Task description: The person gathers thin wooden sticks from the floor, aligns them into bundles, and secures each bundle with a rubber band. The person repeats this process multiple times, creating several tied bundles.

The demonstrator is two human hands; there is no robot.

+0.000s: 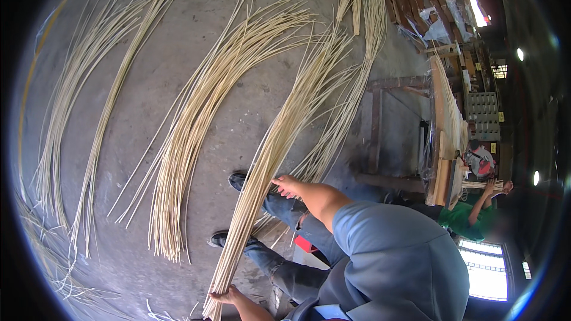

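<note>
A long bundle of thin pale canes [262, 172] runs slantwise across the middle, its lower end close to me and its far end fanned out on the floor. My left hand [225, 295] is closed on the bundle near its lower end. Further up, beside my knee, my right hand [287, 185] grips the bundle's right edge, with some fingers hidden by the canes. The bundle passes over the floor in front of my shoes [238, 181]. Greener, looser canes [333, 134] lie just to its right.
Another large cane bundle [196, 119] lies on the grey concrete floor [250, 107] to the left, thinner bundles [65, 107] beyond it. Loose strips [65, 279] litter the lower left. A workbench [439, 142] stands right, where a person in green [473, 217] handles sticks by a red-and-grey machine [479, 163].
</note>
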